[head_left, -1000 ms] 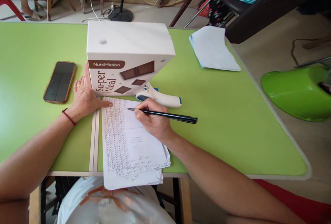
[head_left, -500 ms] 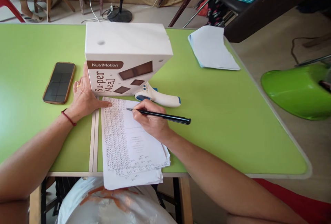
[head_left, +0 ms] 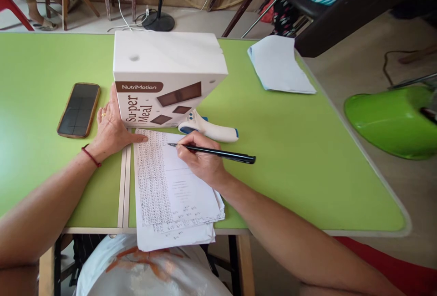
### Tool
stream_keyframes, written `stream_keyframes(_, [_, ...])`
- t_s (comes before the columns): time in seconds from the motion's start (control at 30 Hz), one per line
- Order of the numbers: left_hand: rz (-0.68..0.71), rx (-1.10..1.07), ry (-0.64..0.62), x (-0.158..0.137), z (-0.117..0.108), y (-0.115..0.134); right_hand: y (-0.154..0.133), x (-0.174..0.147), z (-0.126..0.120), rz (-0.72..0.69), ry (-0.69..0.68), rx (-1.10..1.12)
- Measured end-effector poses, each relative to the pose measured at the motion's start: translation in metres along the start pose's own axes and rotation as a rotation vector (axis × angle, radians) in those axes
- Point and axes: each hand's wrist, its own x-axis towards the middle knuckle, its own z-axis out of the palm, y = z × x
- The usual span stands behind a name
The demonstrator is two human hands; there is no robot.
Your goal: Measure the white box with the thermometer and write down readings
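A black pen [head_left: 225,154] is pinched in my right hand [head_left: 201,157], its tip at the upper middle of a sheet of paper [head_left: 187,177]. Dense rows of handwriting fill the left side of that sheet, which lies on a small stack. My left hand [head_left: 111,127] lies spread with its thumb on the sheet's top left corner. Its fingers run along the left side of a white box [head_left: 170,52] marked "NutriMotion Super Meal", partly hidden behind it. Just beyond my right hand, a white and blue infrared thermometer [head_left: 213,130] lies against the box.
A phone [head_left: 78,110] lies left of my left hand. More folded papers [head_left: 282,63] sit at the far right of the green table [head_left: 290,164]. A green plastic chair or stool [head_left: 389,123] stands off the right edge. At the back left, part of a seated person shows.
My right hand and the pen have shifted very slightly to the right, and the pen's back end has swung a little. My left hand, the box and the papers stay put.
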Motion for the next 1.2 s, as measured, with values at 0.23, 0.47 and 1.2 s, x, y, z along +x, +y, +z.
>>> stream_keyframes(0.23, [0.043,-0.047,0.045,0.002,0.006,-0.008,-0.002,0.000,0.000,0.006,0.005,-0.016])
stream_keyframes(0.47, [0.038,-0.074,0.040,0.003,0.007,-0.010,-0.003,0.000,-0.001,-0.005,-0.018,-0.009])
stream_keyframes(1.2, [0.156,-0.318,0.106,0.003,-0.002,-0.011,-0.016,-0.005,-0.033,-0.474,-0.277,-0.752])
